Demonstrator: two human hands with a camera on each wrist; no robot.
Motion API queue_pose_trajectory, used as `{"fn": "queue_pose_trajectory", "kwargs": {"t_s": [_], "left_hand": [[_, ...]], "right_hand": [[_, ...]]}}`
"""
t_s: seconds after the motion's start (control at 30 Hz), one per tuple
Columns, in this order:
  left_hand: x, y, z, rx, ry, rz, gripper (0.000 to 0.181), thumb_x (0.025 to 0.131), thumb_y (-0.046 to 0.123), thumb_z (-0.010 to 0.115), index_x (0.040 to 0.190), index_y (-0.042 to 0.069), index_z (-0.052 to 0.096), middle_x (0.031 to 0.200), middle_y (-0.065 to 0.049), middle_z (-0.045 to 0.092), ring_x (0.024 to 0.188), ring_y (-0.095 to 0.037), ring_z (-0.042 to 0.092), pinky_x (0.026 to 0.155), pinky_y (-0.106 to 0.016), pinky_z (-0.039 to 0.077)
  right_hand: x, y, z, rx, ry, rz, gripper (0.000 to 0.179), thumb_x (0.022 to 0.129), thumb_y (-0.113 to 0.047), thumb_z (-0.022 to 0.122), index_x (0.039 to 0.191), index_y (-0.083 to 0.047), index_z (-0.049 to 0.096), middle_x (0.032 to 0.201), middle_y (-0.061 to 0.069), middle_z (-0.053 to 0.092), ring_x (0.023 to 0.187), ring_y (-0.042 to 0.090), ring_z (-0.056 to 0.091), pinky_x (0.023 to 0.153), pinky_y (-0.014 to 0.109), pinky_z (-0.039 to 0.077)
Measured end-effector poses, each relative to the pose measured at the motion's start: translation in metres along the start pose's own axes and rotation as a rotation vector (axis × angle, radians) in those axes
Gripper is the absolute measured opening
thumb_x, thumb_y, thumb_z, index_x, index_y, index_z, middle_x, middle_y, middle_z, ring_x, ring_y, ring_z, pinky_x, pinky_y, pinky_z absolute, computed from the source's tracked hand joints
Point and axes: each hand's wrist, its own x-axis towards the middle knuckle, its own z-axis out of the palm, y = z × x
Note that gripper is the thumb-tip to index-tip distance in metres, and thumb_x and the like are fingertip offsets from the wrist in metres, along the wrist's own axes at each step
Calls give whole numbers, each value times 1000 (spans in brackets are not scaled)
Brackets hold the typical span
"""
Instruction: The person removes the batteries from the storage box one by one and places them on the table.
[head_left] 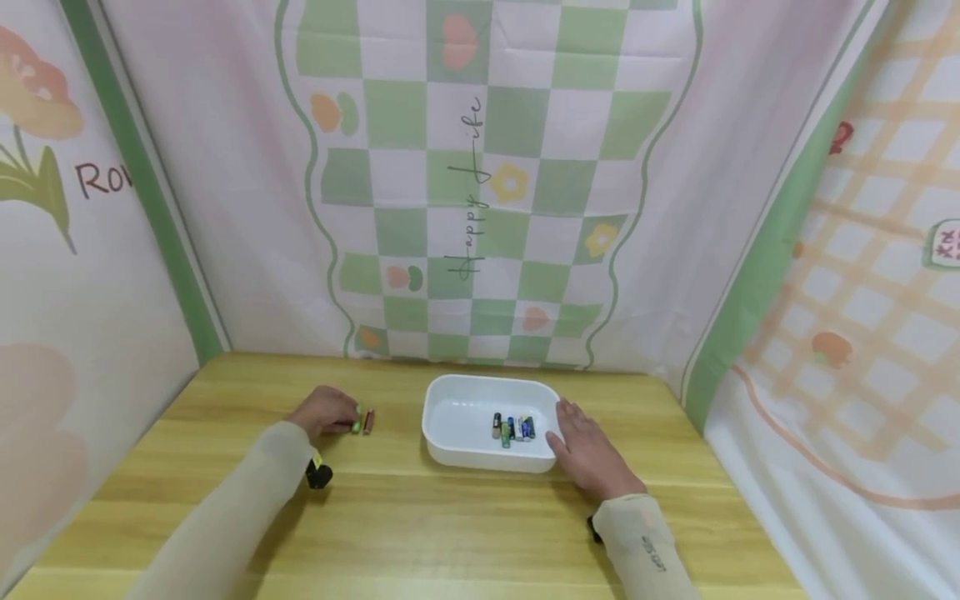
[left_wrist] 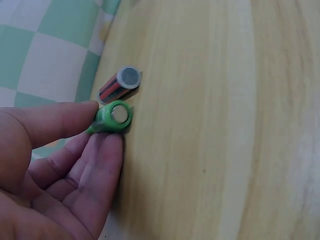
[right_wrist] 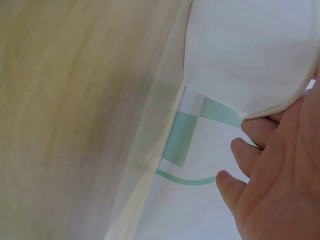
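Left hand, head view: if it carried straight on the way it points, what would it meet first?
Past the green battery it pinches, the left hand would probably meet the red battery just beside it; whether the two batteries already touch is unclear.

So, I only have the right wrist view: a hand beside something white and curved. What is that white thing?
Observer: The head view shows it's an open white tub on the table.
Visitor: Oh! Is anything in it?
Observer: Yes, a small cluster of batteries lies inside, nearer the right-hand end.
Visitor: And what's the other hand up to?
Observer: The left hand pinches a green battery, as the left wrist view shows.
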Motion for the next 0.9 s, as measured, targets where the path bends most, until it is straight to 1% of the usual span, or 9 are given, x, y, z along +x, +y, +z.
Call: {"fn": "queue_pose_trajectory", "kwargs": {"t_s": [0.17,0.3,0.47,0.63,0.8,0.9], "left_hand": [[3,-2,2,23,14,0,38,68,-4,67,104,-9,56,88,-15,62,70,-21,62,64,-30,55],[4,-1,2,36,32,-29,36,69,-5,67,103,-9,56,89,-16,62,72,-22,62,65,-30,54],[5,-1,2,44,49,-53,34,70,-3,67,102,-8,57,89,-15,62,73,-21,62,65,-29,54],[6,-4,1,50,56,-58,31,70,-1,68,99,-7,58,87,-15,63,71,-21,62,64,-29,54],[4,-2,-2,57,43,-43,29,69,1,68,95,-7,59,84,-15,62,70,-21,60,64,-29,54],[4,-1,-3,63,41,-55,29,68,1,68,94,-6,60,84,-14,62,70,-21,60,63,-29,54]], "right_hand": [[0,1,2,0,-4,8,63,95,-44,28,141,-3,14,147,9,11,132,28,10,106,47,14],[1,1,2,16,2,3,63,95,-44,28,141,-4,14,147,9,13,133,27,10,107,46,14],[0,2,3,4,4,-5,65,94,-46,26,141,-3,14,146,11,13,132,28,10,106,47,14],[0,1,2,4,-4,-4,66,94,-49,24,141,-4,12,147,9,12,133,27,10,107,46,14],[0,0,0,1,-12,6,68,93,-51,21,141,-4,11,147,8,9,132,28,10,107,46,14],[0,-1,0,13,-11,7,67,93,-50,24,141,-4,12,147,8,10,132,28,10,106,47,15]]}}
